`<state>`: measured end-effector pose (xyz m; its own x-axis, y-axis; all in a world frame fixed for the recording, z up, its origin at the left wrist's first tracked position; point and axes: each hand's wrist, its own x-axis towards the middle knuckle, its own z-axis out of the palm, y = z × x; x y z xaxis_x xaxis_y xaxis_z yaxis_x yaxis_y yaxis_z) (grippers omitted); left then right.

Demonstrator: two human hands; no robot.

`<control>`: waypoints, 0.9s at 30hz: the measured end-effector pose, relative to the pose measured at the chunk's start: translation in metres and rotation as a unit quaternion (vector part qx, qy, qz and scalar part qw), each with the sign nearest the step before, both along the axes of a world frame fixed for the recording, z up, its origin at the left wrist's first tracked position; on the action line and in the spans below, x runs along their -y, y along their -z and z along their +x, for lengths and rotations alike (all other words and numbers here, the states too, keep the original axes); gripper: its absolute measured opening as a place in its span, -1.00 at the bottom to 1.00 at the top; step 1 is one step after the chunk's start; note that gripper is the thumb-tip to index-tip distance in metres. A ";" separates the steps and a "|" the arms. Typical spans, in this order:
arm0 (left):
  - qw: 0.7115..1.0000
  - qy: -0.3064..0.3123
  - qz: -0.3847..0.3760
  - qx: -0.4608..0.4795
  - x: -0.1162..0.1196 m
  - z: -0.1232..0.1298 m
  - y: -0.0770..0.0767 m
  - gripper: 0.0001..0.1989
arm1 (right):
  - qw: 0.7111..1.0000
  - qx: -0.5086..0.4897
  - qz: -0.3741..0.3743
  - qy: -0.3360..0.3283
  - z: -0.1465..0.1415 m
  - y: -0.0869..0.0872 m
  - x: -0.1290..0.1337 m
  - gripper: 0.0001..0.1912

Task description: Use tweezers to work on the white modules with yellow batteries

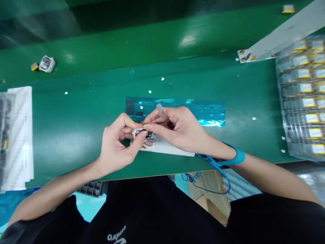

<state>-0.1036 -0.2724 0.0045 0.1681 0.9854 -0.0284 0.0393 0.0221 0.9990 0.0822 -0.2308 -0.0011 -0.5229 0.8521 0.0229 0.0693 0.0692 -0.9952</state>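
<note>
My left hand (118, 144) is closed around a small white housing (138, 131) with wires and dark electronic parts inside. My right hand (177, 130) meets it there, thumb and forefinger pinched at the housing's upper edge; what lies between those fingertips is hidden. A slim grey flat-ended tool (164, 114) is tucked in the right hand, its kind unclear. Beneath both hands lies a white sheet (175, 147). Just beyond them is a blue film strip (208, 108) bearing several small dark strips (130, 106) at its left end.
Another white housing (47, 64) with a yellow-edged battery (35, 66) sits at far left. Clear trays (286, 112) of yellow-edged batteries stand at right, near a white bracket (279, 37). Papers (21, 135) lie left. A blue wrist strap (237, 157) trails a coiled cord (194, 178).
</note>
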 end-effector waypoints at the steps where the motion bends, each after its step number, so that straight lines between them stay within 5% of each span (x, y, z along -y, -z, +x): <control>1: 1.000 0.000 -0.001 0.003 0.000 0.000 0.001 -0.76 | 1.000 -0.013 -0.016 -0.002 0.000 0.000 0.000 -0.79; 4: 0.999 0.007 0.032 -0.012 -0.003 -0.003 0.002 -0.76 | 1.000 0.001 0.010 0.017 0.002 0.000 -0.003 -0.77; 7: 0.979 0.073 0.151 -0.120 -0.014 -0.015 0.001 -0.87 | 0.996 0.044 0.080 0.021 0.008 -0.003 -0.012 -0.66; 11: 0.877 0.201 0.348 -0.265 -0.030 -0.030 -0.001 -0.87 | 0.998 0.009 0.060 0.022 0.019 -0.011 -0.024 -0.43; 15: 0.815 0.258 0.412 -0.314 -0.037 -0.034 0.004 -0.82 | 0.989 0.070 0.126 0.028 0.027 -0.015 -0.032 -0.30; 20: 0.798 0.284 0.405 -0.344 -0.038 -0.033 0.009 -0.77 | 0.984 0.111 0.081 -0.116 0.040 -0.013 -0.049 -0.38; 27: 0.804 0.281 0.407 -0.330 -0.040 -0.033 0.010 -0.79 | 0.984 0.088 0.016 -0.156 0.045 -0.003 -0.062 -0.51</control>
<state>-0.1370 -0.2324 -0.0054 0.8062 0.4965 0.3218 0.3418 -0.8348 0.4316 0.1274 -0.1691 0.0018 -0.7574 0.6495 -0.0671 0.2105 0.1456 -0.9667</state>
